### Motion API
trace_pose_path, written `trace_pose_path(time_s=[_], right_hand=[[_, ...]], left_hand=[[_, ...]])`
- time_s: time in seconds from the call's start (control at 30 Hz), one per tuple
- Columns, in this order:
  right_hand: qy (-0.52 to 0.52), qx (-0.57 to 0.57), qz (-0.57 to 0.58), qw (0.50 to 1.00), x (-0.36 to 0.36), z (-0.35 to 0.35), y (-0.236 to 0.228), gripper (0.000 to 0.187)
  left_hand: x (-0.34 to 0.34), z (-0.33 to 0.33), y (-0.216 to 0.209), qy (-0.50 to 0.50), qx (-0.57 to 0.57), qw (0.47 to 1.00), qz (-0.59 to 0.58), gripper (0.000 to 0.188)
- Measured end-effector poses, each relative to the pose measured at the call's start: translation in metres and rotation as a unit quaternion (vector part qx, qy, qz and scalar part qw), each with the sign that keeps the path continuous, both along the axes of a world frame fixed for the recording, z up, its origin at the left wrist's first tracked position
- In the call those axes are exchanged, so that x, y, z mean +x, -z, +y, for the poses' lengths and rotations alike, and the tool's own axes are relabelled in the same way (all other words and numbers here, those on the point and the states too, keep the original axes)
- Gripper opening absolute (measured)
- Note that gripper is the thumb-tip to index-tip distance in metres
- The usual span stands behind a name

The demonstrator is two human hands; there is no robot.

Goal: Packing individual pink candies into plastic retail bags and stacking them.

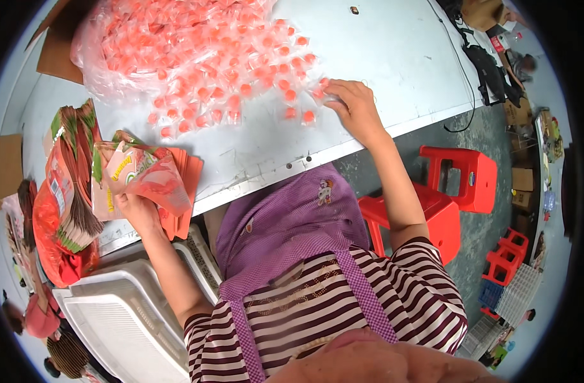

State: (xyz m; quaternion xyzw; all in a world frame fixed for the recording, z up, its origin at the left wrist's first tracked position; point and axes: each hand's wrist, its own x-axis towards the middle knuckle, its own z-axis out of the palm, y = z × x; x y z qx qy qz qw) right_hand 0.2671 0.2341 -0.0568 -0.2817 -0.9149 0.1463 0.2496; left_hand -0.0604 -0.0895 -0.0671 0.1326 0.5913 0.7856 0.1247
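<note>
Near red stools, the table bears apparent sachets.

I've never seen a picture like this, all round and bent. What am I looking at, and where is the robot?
There is no robot here, just a person working with two bare hands. The single picture comes from a wide camera worn on the head, looking down; its lens bends straight edges, and left is the person's left.

On the pale table lies a large heap of small clear packets with red-orange centres, some scattered toward the near edge. The left hand holds a printed pouch over a red-orange stack. The right hand has its fingertips at a packet near the heap's edge; whether it is gripped, I can't tell. Red stools stand beside the person.
</note>
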Motion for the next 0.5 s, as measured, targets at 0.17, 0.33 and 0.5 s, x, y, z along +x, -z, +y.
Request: trace_pose_path(time_s=[0.17, 0.33, 0.5], right_hand=[[0.0, -0.008, 0.002, 1.0, 0.003, -0.001, 0.001, 0.031], [-0.017, 0.071, -0.014, 0.997, -0.021, -0.016, -0.015, 0.039], [-0.033, 0.02, -0.043, 0.998, -0.024, -0.014, 0.002, 0.038]], left_hand=[[-0.003, -0.004, 0.002, -0.009, -0.017, 1.0, 0.0, 0.018], [-0.008, -0.006, 0.008, 0.007, 0.001, 1.0, -0.004, 0.019], [-0.008, -0.003, 0.006, 0.001, 0.0, 1.0, -0.007, 0.019]])
